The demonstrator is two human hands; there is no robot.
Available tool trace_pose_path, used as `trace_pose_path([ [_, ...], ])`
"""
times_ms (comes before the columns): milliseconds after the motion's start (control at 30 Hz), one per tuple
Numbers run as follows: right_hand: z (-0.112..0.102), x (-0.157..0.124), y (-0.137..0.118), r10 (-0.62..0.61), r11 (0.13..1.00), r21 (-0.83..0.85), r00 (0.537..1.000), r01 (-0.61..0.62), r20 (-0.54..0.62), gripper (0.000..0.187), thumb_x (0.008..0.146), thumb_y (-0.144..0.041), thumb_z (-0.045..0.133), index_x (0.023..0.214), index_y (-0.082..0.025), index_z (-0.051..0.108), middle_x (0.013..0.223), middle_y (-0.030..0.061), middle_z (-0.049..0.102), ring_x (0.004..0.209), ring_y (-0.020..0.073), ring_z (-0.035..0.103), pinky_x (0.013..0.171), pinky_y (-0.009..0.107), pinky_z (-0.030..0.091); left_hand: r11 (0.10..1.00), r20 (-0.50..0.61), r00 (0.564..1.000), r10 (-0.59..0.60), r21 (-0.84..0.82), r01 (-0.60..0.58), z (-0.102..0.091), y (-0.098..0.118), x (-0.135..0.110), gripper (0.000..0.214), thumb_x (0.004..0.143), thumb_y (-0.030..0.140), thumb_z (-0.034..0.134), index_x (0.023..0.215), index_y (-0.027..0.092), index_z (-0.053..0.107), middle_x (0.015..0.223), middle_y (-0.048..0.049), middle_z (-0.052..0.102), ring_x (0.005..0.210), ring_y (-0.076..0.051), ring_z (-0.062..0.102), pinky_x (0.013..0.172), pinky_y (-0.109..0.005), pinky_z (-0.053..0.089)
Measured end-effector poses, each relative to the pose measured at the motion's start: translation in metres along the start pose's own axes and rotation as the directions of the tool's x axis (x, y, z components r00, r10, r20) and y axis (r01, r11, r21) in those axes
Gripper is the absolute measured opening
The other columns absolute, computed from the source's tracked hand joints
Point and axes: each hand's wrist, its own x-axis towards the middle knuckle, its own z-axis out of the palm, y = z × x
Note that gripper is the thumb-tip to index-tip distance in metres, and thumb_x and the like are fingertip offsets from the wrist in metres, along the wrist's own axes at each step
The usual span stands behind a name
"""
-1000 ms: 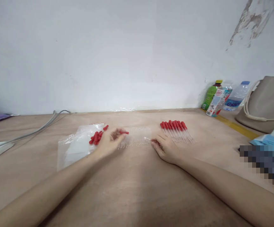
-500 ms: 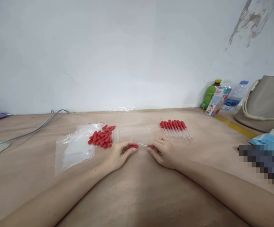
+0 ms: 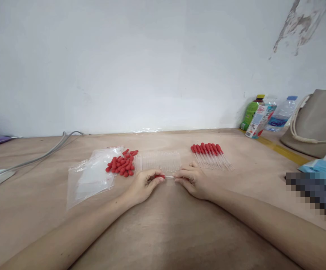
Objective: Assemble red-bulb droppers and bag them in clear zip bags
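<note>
My left hand (image 3: 144, 183) pinches a small red rubber bulb (image 3: 160, 176) near the middle of the wooden table (image 3: 163, 232). My right hand (image 3: 192, 180) pinches a thin clear glass tube (image 3: 169, 176), whose end meets the bulb between the two hands. Just behind my hands lies a row of clear glass tubes (image 3: 159, 161). A heap of loose red bulbs (image 3: 122, 165) lies to their left. To the right is a neat row of tubes fitted with red bulbs (image 3: 210, 154).
Clear plastic bags (image 3: 91, 176) lie left of the bulbs. A grey cable (image 3: 39, 155) runs along the left. Bottles (image 3: 260, 114), a beige bag (image 3: 317, 125) and blue packets (image 3: 325, 165) stand at the right, past a yellow line (image 3: 279, 150).
My left hand took a red bulb from the heap and drew back toward me. My right hand brought a clear tube to it; the hands now meet at the centre.
</note>
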Motion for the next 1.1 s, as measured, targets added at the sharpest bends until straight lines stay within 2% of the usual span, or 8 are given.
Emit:
trace_pose_path([
  [167, -0.005, 0.001, 0.005, -0.057, 0.998, -0.038, 0.997, 0.058, 0.044, 0.017, 0.085, -0.021, 0.046, 0.084, -0.021, 0.062, 0.078, 0.0009, 0.064, 0.067, 0.0108, 0.054, 0.071, 0.029, 0.027, 0.997, 0.090, 0.995, 0.048, 0.051, -0.053, -0.002, 0.006, -0.003, 0.020, 0.086, 0.029, 0.045, 0.086, 0.018, 0.063, 0.078, -0.0009, 0.064, 0.070, -0.013, 0.056, 0.064, -0.023, 0.043],
  [333, -0.004, 0.000, 0.001, -0.077, 0.990, -0.119, 0.997, 0.078, 0.012, 0.020, 0.085, -0.020, 0.043, 0.083, -0.020, 0.063, 0.073, 0.0011, 0.062, 0.064, 0.0110, 0.051, 0.070, 0.031, 0.025, 0.990, 0.075, 0.996, 0.046, 0.130, -0.056, -0.001, 0.007, -0.004, 0.020, 0.085, 0.030, 0.047, 0.086, 0.019, 0.064, 0.075, -0.0006, 0.064, 0.066, -0.013, 0.055, 0.060, -0.022, 0.041],
  [533, -0.002, 0.001, -0.007, -0.068, 0.989, -0.133, 0.998, 0.069, 0.015, 0.022, 0.085, -0.020, 0.039, 0.083, -0.018, 0.062, 0.066, 0.0015, 0.059, 0.058, 0.0107, 0.046, 0.066, 0.030, 0.023, 0.974, 0.062, 0.992, 0.112, 0.190, -0.122, -0.001, 0.009, -0.004, 0.017, 0.085, 0.027, 0.048, 0.087, 0.018, 0.062, 0.073, -0.0003, 0.063, 0.065, -0.012, 0.055, 0.060, -0.022, 0.041],
  [633, 0.001, 0.002, -0.009, -0.040, 0.994, -0.100, 0.999, 0.042, 0.029, 0.025, 0.086, -0.022, 0.038, 0.075, -0.016, 0.059, 0.065, 0.0015, 0.059, 0.057, 0.0104, 0.045, 0.066, 0.030, 0.023, 0.969, 0.068, 0.989, 0.130, 0.200, -0.141, -0.001, 0.009, -0.005, 0.016, 0.084, 0.026, 0.048, 0.086, 0.018, 0.061, 0.073, -0.0010, 0.062, 0.065, -0.012, 0.055, 0.061, -0.022, 0.041],
  [800, 0.007, 0.003, -0.012, 0.075, 0.997, 0.008, 0.993, -0.076, 0.088, 0.026, 0.087, -0.022, 0.038, 0.067, -0.017, 0.054, 0.061, -0.0017, 0.060, 0.053, 0.0086, 0.044, 0.066, 0.028, 0.024, 0.967, 0.072, 0.986, 0.148, 0.198, -0.159, 0.000, 0.008, -0.006, 0.019, 0.085, 0.028, 0.046, 0.088, 0.017, 0.061, 0.076, -0.0028, 0.063, 0.067, -0.013, 0.055, 0.062, -0.024, 0.043],
  [933, 0.007, 0.006, -0.014, 0.141, 0.985, 0.081, 0.978, -0.155, 0.155, 0.026, 0.087, -0.021, 0.038, 0.067, -0.018, 0.055, 0.063, -0.0042, 0.062, 0.055, 0.0083, 0.050, 0.073, 0.030, 0.026, 0.966, 0.078, 0.984, 0.159, 0.193, -0.171, 0.000, 0.008, -0.006, 0.019, 0.085, 0.028, 0.046, 0.090, 0.018, 0.062, 0.078, -0.0028, 0.064, 0.067, -0.013, 0.056, 0.062, -0.024, 0.043],
  [1100, -0.005, 0.013, -0.019, 0.131, 0.990, 0.019, 0.973, -0.137, 0.191, 0.024, 0.086, -0.023, 0.041, 0.069, -0.019, 0.058, 0.066, -0.0021, 0.064, 0.058, 0.0106, 0.053, 0.074, 0.032, 0.029, 0.975, 0.052, 0.992, 0.115, 0.184, -0.123, -0.001, 0.009, -0.004, 0.018, 0.084, 0.029, 0.048, 0.089, 0.019, 0.062, 0.078, -0.0021, 0.064, 0.068, -0.014, 0.057, 0.063, -0.025, 0.045],
])
